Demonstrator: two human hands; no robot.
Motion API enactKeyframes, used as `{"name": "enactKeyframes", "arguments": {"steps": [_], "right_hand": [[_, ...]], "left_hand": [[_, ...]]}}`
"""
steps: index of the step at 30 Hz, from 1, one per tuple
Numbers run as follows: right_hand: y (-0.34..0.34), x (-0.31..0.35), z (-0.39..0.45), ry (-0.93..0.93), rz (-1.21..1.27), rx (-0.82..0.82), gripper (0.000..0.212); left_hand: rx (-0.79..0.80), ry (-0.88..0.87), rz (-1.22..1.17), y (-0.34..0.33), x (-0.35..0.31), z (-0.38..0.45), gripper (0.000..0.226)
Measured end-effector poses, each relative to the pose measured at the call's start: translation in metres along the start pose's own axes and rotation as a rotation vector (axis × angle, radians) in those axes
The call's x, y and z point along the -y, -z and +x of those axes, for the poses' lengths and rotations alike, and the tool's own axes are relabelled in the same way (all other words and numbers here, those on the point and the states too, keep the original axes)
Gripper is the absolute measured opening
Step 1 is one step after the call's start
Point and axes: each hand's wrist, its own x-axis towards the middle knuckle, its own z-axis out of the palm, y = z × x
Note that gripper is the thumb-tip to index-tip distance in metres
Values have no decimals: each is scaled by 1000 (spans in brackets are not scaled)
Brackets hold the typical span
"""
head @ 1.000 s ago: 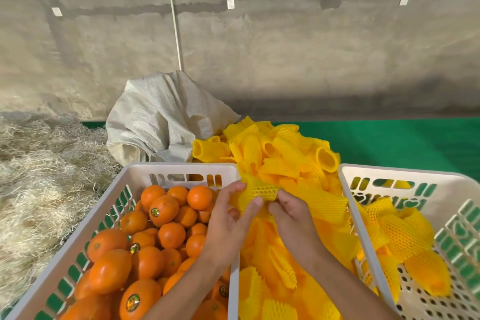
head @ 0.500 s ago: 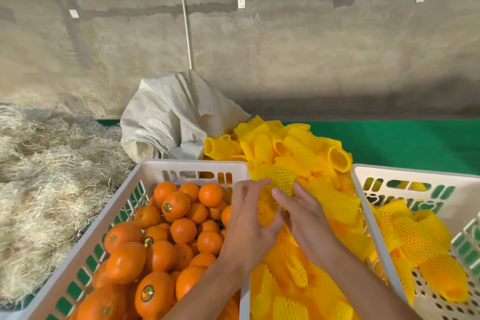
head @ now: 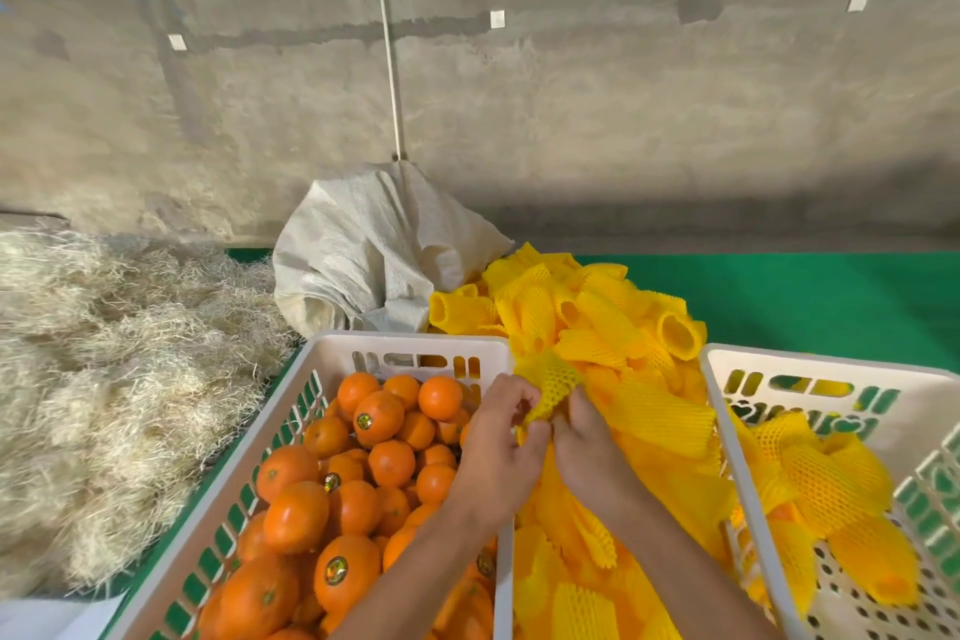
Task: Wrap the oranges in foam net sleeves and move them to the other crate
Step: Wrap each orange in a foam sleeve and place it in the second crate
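Note:
A white crate (head: pixel 332 353) at the left holds several bare oranges (head: pixel 376 418). A second white crate (head: pixel 810 359) at the right holds several oranges in yellow foam net sleeves (head: pixel 826 478). Between the crates lies a heap of loose yellow sleeves (head: pixel 597 317). My left hand (head: pixel 498 452) and my right hand (head: pixel 587 452) meet over the gap between the crates. Both pinch one yellow foam net sleeve (head: pixel 553 377), which sticks up above my fingers. Whether an orange is inside it I cannot tell.
A crumpled white woven sack (head: pixel 374 250) lies behind the left crate. Pale straw (head: pixel 104 359) covers the ground at the left. A green mat (head: pixel 831 296) runs behind the crates to a concrete wall (head: pixel 571 94) with posters.
My hands have closed on one sleeve and drawn it up from the heap; the fingers are more curled than before. The camera has shifted, so the crates sit further right in view.

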Motion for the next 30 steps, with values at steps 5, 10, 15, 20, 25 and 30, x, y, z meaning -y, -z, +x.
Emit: {"name": "enactKeyframes", "arguments": {"steps": [5,10,15,20,25,30], "right_hand": [[8,21,-21,82,-471,-256,26],[13,54,-26,-287,341,-516,24],[33,89,-28,-208,651,-181,35],[59,88,-22,-188,444,-43,26],[87,81,-18,-48,262,-357,35],[92,73,-31,14,170,-201,37]], "left_hand": [[35,76,-125,13,-35,-21,10],[-33,82,-72,6,-67,-24,20],[-65,193,-181,-8,-93,-19,9],[0,197,-221,-16,-116,-7,17],[-194,184,-169,-18,-120,1,15],[-359,224,-34,4,-107,-10,17]]}}
